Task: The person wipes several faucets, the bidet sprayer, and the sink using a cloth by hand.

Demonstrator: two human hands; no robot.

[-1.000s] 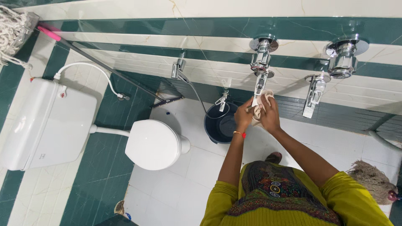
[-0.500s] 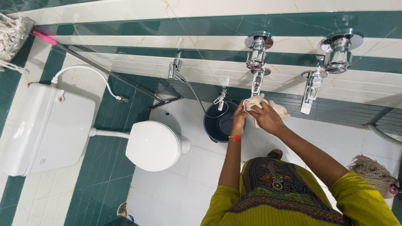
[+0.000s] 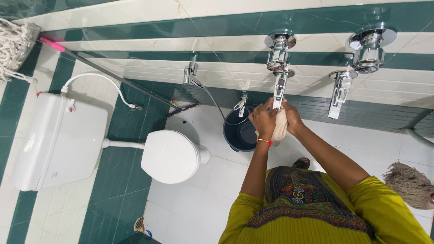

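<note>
Hands meet at a chrome wall tap: left hand and right hand both grip a pale cloth wrapped round its spout, above a dark bucket. Wiping seems underway; next, firm rubbing along the spout.

Bright, even indoor light, soft shadows. Glare spots on chrome taps and glossy wall tiles. Mostly sharp; wide-angle bending at edges, slight softness at the corners.
</note>
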